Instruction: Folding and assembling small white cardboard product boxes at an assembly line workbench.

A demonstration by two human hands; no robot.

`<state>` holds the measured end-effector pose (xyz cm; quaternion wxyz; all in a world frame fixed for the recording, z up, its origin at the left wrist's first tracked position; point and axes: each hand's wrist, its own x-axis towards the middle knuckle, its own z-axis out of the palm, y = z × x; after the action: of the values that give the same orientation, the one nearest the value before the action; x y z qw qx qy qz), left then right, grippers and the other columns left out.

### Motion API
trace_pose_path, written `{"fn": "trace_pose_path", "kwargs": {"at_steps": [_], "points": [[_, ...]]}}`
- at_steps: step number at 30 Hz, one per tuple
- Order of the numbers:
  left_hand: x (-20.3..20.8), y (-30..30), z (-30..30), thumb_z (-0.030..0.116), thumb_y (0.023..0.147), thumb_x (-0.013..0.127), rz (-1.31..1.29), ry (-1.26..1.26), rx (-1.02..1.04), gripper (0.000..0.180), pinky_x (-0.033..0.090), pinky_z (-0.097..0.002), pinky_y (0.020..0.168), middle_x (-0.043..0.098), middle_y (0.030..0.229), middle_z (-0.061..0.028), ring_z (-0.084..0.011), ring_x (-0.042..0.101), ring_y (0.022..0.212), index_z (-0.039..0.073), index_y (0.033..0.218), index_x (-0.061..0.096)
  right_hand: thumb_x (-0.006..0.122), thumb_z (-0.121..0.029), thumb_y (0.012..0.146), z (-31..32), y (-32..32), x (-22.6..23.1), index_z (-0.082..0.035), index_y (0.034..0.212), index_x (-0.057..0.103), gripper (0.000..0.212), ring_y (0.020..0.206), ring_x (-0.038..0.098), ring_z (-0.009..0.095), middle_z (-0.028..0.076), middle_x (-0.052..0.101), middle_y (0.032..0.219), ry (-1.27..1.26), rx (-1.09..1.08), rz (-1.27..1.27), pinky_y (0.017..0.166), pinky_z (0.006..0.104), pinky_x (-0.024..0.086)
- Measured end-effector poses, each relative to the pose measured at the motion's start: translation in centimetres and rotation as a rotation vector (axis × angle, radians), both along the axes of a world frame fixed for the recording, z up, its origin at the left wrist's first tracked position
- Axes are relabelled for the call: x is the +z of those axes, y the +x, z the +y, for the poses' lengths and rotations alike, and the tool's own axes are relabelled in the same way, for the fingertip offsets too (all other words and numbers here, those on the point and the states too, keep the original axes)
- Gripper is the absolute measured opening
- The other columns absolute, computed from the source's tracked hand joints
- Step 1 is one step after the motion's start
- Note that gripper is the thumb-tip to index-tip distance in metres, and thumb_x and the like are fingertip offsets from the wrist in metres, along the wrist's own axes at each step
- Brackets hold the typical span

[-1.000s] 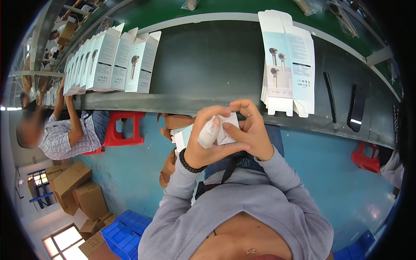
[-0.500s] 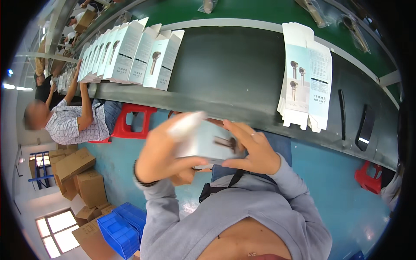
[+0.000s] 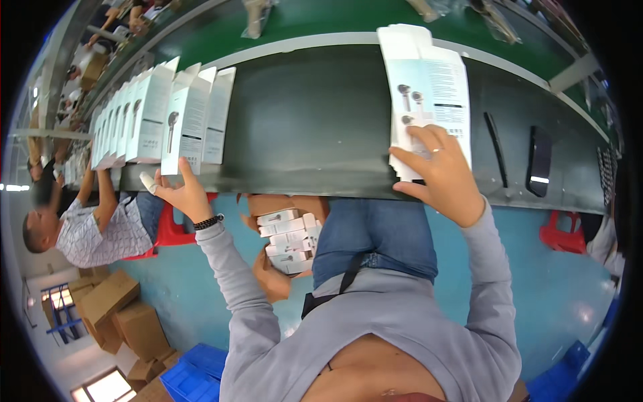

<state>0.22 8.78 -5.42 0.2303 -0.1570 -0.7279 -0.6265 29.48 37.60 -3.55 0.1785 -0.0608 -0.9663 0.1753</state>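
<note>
My left hand (image 3: 184, 194) is at the near table edge, its fingers apart and a white covering on one fingertip. One fingertip meets the bottom of an upright light-blue and white carton (image 3: 184, 130) with raised flaps. That carton stands slightly forward of a row of similar cartons (image 3: 137, 124). Over on the right, my right hand (image 3: 435, 164) reaches across the lower part of a stack of flat, unfolded cartons (image 3: 435, 80). Its fingers are spread, touching the stack's lower left part; no carton is visibly lifted.
Below the table, an open cardboard box (image 3: 308, 204) holds several closed cartons (image 3: 288, 238). A black pen-like stick (image 3: 495, 147) and a dark phone (image 3: 539, 161) lie right of the stack. Bagged items (image 3: 256, 17) rest on the green surface beyond. A seated person (image 3: 100, 228) works at left.
The carton that was between both hands is out of them. My left hand has moved to the row at left, my right hand to the flat stack. The view has shifted.
</note>
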Motion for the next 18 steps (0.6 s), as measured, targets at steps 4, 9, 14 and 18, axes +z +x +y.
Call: {"fn": "trace_pose_path", "kwargs": {"at_steps": [4,9,14,18], "points": [[-2.1,-1.7,0.2,0.018,0.077,0.069,0.079,-0.158,0.138,0.083,0.023,-0.0414,0.104,0.029,0.129,-0.0213,-0.0302,0.029,0.123,-0.007,0.135,0.014,0.078,-0.019,0.055,0.5,0.0,0.1,-0.011,0.104,0.062,0.052,0.107,0.043,0.032,0.012,0.048,0.121,-0.006,0.034,0.0,0.088,0.0402,0.038],[0.1,3.3,3.7,0.017,0.075,0.07,0.261,-0.347,0.263,0.088,0.022,-0.0439,0.103,0.019,0.135,-0.0219,-0.0322,0.024,0.125,-0.004,0.136,0.009,0.076,-0.015,0.059,1.5,0.7,1.1,-0.006,0.097,0.064,0.041,0.093,0.052,0.03,0.01,0.056,0.104,-0.016,0.107,0.081,0.076,0.0357,0.045],[2.9,10.5,5.7,0.046,0.062,0.078,0.575,-0.757,-0.093,0.119,0.016,-0.0539,0.104,0.012,0.141,-0.02,-0.041,0.016,0.13,0.007,0.141,-0.001,0.07,-0.009,0.072,0.3,1.9,4.3,0.001,0.088,0.063,0.02,0.061,0.054,0.023,0.008,0.056,0.074,0.138,-0.05,0.667,0.052,0.0315,0.045],[3.7,13.7,9.1,0.052,0.059,0.076,0.993,-0.577,-0.415,0.112,0.007,-0.0654,0.1,0.014,0.143,-0.0165,-0.0425,0.01,0.132,0.024,0.142,0.007,0.066,0.0,0.073,-2.6,1.4,5.2,0.004,0.09,0.065,0.018,0.056,0.052,0.018,0.008,0.056,0.07,-0.407,0.166,0.96,0.049,0.0284,0.039]]}}
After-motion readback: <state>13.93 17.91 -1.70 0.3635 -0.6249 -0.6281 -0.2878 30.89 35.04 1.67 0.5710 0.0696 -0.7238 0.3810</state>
